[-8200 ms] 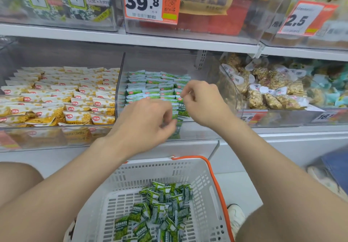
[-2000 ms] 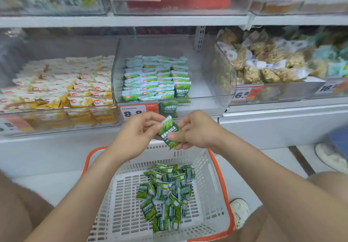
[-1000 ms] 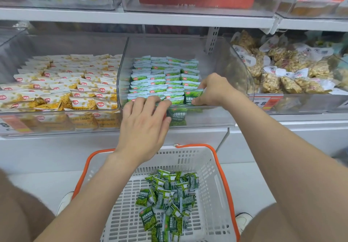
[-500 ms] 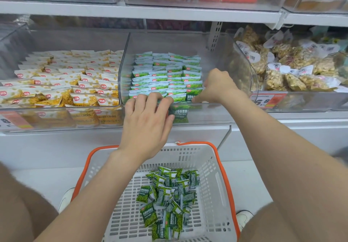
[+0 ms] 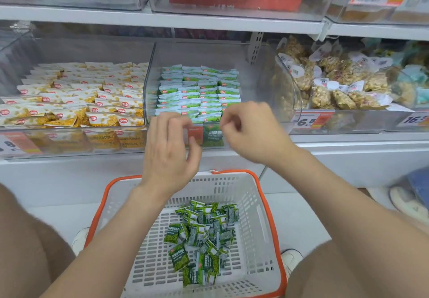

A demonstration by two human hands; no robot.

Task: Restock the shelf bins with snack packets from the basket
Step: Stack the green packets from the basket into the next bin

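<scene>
Now, head view: you face the middle shelf bin (image 5: 262, 77).
Left hand (image 5: 170, 151): yours hangs relaxed and empty before the bin's front wall.
Right hand (image 5: 254, 133): fingers curled inward, holding nothing.
Snack packets (image 5: 202, 235): green heap in the basket (image 5: 262, 216) below; neat rows (image 5: 199, 91) fill the bin.

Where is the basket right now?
Head view, bottom centre: the basket sits on the floor, below the middle bin of green packets.
</scene>
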